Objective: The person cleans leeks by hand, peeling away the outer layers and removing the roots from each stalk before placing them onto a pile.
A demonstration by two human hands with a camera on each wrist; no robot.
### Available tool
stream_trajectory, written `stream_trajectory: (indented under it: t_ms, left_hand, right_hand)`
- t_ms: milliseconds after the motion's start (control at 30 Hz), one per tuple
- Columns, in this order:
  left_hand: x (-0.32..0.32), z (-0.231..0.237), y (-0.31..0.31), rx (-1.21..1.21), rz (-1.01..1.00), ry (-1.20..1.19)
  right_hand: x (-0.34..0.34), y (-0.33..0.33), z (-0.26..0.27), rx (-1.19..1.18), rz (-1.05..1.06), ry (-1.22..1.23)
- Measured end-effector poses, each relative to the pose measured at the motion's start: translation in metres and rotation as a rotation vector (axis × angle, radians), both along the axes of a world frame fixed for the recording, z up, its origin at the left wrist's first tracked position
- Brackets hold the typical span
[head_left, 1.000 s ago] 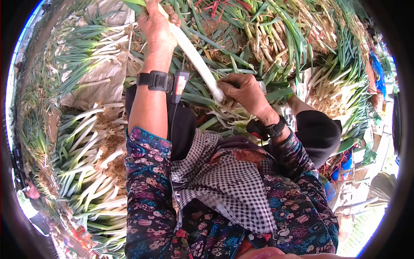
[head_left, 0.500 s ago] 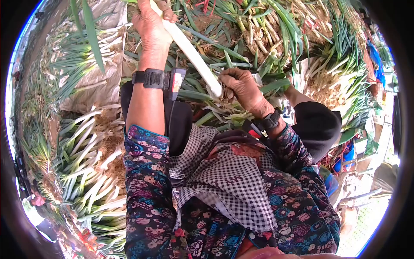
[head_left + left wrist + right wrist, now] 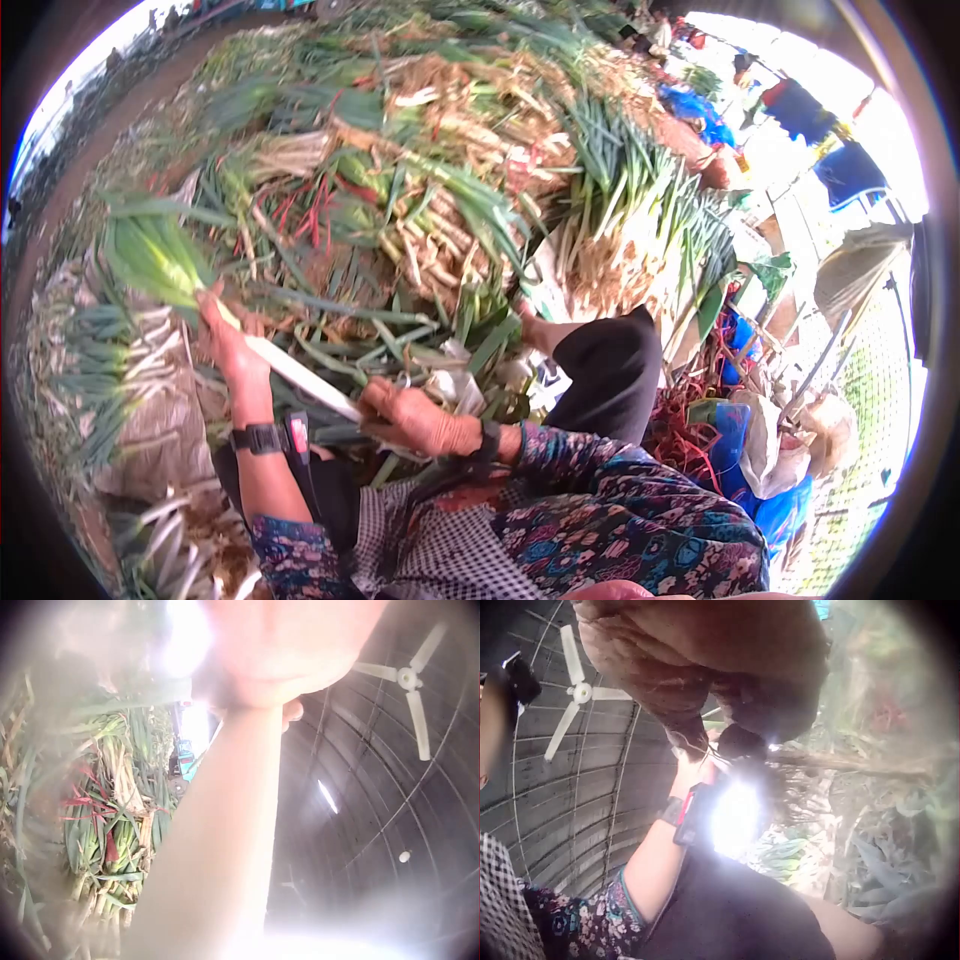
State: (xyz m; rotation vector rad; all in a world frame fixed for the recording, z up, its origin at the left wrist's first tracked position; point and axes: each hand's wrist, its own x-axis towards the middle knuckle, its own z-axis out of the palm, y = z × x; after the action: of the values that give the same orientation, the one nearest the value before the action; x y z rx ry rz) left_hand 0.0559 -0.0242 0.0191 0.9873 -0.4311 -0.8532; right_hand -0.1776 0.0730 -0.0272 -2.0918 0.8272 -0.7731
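A long leek (image 3: 305,375) with a thick white stalk slants between the two hands. My left hand (image 3: 238,352) grips it just below its green leaves (image 3: 155,250). At the root end, my right hand (image 3: 412,415) pinches with thumb and fingers. The left wrist view has the pale stalk (image 3: 217,832) large under the left hand (image 3: 292,645), fingers mostly hidden. In the right wrist view the right hand (image 3: 705,660) pinches thin root strands close to the fingertips.
Bundled leeks (image 3: 620,230) with roots showing lie at the upper right, more leeks (image 3: 150,345) on a sheet at the left. Red ties (image 3: 300,210) lie among loose leaves ahead. A bent knee (image 3: 610,375) and blue bags (image 3: 780,510) are to the right.
The head view has swung, so the hands and leek appear lower and further left, with the leafy top now in sight. Both hands still hold the leek.
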Motion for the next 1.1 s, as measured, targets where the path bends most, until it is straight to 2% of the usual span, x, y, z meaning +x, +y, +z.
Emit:
stream_trajectory:
  t_ms: [233, 333, 533, 667, 767, 833, 867, 933, 967, 1033, 1067, 1100]
  left_hand:
    - [-0.012, 0.008, 0.009, 0.018, 0.042, 0.003]
    - [-0.008, 0.001, 0.009, 0.074, 0.063, 0.009]
    - [-0.009, -0.003, 0.005, 0.160, 0.110, 0.051]
    - [-0.006, -0.011, 0.003, 0.124, 0.101, 0.066]
    - [-0.005, -0.012, 0.003, 0.093, 0.102, 0.098]
    - [-0.007, -0.008, 0.005, 0.137, 0.148, 0.003]
    - [-0.001, -0.008, 0.003, 0.137, 0.148, 0.001]
    - [0.016, -0.009, -0.005, 0.235, 0.226, -0.059]
    - [0.017, -0.008, -0.004, 0.235, 0.230, -0.055]
    - [0.020, -0.004, -0.001, 0.204, 0.168, -0.065]
    - [0.017, -0.007, -0.002, 0.202, 0.171, -0.063]
    - [0.009, -0.013, -0.001, 0.209, 0.146, -0.034]
  right_hand:
    - [0.006, 0.015, -0.017, -0.203, -0.051, 0.132]
    - [0.001, 0.018, -0.010, -0.121, -0.087, 0.116]
    - [0.001, 0.013, -0.006, -0.110, -0.091, 0.178]
    - [-0.002, 0.013, -0.012, -0.134, -0.099, 0.201]
    - [-0.001, 0.012, -0.022, -0.154, -0.078, 0.174]
    - [-0.006, 0.010, -0.023, -0.121, 0.058, 0.175]
    - [-0.014, 0.006, -0.026, -0.121, 0.057, 0.172]
    - [-0.037, -0.004, -0.040, -0.032, 0.210, 0.386]
    - [-0.051, -0.010, -0.064, -0.103, 0.211, 0.521]
    - [-0.059, -0.021, -0.048, -0.078, 0.099, 0.685]
    - [-0.055, -0.032, -0.036, -0.081, 0.101, 0.687]
    - [-0.043, -0.040, -0.017, 0.058, 0.070, 0.441]
